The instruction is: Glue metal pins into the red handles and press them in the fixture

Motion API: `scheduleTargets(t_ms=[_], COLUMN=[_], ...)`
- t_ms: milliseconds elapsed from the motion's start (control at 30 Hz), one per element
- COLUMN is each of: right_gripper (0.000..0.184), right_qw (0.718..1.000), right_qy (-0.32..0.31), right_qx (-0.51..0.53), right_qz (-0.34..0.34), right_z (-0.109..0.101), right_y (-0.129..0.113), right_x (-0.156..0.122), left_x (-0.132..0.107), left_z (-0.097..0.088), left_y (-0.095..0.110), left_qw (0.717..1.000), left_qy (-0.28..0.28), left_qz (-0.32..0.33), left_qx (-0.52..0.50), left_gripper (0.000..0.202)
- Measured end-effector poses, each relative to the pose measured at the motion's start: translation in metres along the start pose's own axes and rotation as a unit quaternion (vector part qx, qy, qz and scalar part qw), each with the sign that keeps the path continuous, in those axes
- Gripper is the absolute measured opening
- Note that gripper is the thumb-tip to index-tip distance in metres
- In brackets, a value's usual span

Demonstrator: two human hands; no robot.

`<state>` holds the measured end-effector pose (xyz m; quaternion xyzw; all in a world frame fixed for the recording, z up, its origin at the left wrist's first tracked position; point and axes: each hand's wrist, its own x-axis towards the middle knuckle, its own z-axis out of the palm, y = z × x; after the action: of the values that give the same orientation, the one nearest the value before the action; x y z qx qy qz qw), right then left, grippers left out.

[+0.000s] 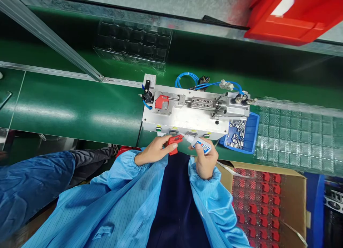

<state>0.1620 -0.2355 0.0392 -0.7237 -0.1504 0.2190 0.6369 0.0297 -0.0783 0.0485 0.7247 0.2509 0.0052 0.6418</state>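
My left hand (157, 150) is closed around a red plastic part (175, 144), held just in front of the metal fixture (184, 119). In my right hand (206, 160) is a small white glue bottle (201, 146) with a blue label. It lies tilted, its narrow nozzle pointing left at the red part's upper right end. Whether the tip touches the part I cannot tell. Another red part (162, 101) sits in the fixture's left nest, in line with a metal rod and a clamp block.
A blue bin (253, 133) of small metal pins stands right of the fixture, beside clear blister trays (294, 133). Below is a cardboard box (293, 205) of red parts. Blue air hoses (187, 75) run behind the fixture. A co-worker's sleeve (34, 187) shows at left.
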Motion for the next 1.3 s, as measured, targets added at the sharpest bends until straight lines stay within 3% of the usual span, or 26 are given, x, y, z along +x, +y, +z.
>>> scheduleTargets(t_ms=[367, 567, 833, 1300], right_gripper=[0.036, 0.039, 0.041, 0.038], right_qw=[0.999, 0.999, 1.0, 0.993], right_qy=[-0.042, -0.012, -0.001, 0.097], right_qx=[0.011, 0.047, -0.01, -0.016], right_qz=[0.031, 0.004, -0.014, -0.059], right_z=[0.009, 0.011, 0.007, 0.006], right_y=[-0.001, -0.004, 0.0, -0.004], right_x=[0.004, 0.009, 0.003, 0.003], left_x=[0.01, 0.012, 0.01, 0.007], left_z=[0.001, -0.004, -0.003, -0.006], left_y=[-0.007, -0.005, -0.005, 0.001], left_qw=[1.0, 0.999, 0.998, 0.993], left_qy=[0.003, 0.018, 0.005, -0.004], left_qz=[-0.015, -0.014, -0.017, -0.015], left_qx=[-0.008, -0.023, -0.058, -0.117], left_gripper=[0.045, 0.046, 0.049, 0.052])
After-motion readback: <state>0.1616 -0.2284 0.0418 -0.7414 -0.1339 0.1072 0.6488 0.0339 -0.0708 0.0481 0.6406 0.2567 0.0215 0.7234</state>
